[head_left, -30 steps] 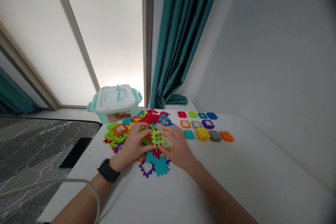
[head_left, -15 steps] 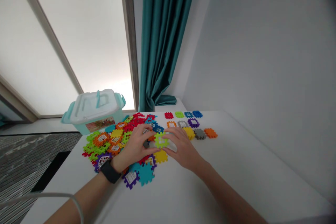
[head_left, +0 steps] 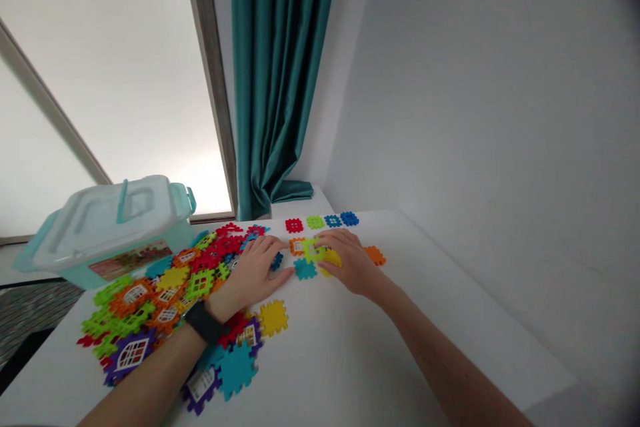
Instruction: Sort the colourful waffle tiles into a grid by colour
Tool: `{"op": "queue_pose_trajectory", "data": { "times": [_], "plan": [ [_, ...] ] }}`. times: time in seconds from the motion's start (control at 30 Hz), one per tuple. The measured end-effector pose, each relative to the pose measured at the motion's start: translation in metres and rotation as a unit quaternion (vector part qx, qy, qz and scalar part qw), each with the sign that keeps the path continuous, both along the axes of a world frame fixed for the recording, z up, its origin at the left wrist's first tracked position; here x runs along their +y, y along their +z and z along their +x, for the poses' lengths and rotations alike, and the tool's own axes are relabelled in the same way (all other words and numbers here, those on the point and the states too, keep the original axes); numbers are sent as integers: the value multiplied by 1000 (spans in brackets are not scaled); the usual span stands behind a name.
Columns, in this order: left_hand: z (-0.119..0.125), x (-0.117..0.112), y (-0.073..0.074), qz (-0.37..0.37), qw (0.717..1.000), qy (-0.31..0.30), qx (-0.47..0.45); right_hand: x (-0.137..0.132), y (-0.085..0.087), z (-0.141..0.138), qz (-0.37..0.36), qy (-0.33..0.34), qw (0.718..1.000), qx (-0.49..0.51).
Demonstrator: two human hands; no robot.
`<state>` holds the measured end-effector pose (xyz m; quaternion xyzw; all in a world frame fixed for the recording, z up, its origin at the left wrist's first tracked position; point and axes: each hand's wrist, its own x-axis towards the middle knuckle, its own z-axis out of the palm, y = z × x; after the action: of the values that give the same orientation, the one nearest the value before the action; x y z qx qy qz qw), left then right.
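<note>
My right hand is closed on a lime-green square frame piece, gripping its right side above the table. Just below that frame lies a teal notched tile, and partly under my right fingers is a yellow tile. An orange window piece sits at the frame's left. My left hand, with a dark watch on the wrist, rests over the edge of the pile of pieces. Its thumb and fingers are apart, with nothing visible between them.
A lidded turquoise box stands at the back left. Along the far edge lie a red tile, a green tile and blue tiles. An orange tile is beyond my right hand. A teal curtain hangs behind.
Both hands held the lime-green frame beside the pile; now only my right hand grips it, farther back near the rows. My left hand has let go. The view has shifted right.
</note>
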<state>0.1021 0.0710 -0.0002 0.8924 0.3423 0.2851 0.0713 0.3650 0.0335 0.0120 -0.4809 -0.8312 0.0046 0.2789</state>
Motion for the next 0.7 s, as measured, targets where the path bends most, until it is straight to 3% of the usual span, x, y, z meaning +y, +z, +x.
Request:
{"op": "queue_pose_trajectory", "data": {
  "times": [0.27, 0.5, 0.7],
  "plan": [
    [-6, 13, -23, -27, 998, 43, 30, 70, -18, 47, -14, -63, 998, 3],
    [-8, 13, -37, -19, 998, 33, 59, 117, -29, 52, -45, -78, 996, -14],
    [-9, 14, -42, 3, 998, 31, 46, 137, -34, 50, -79, -79, 993, -31]
  ]
}}
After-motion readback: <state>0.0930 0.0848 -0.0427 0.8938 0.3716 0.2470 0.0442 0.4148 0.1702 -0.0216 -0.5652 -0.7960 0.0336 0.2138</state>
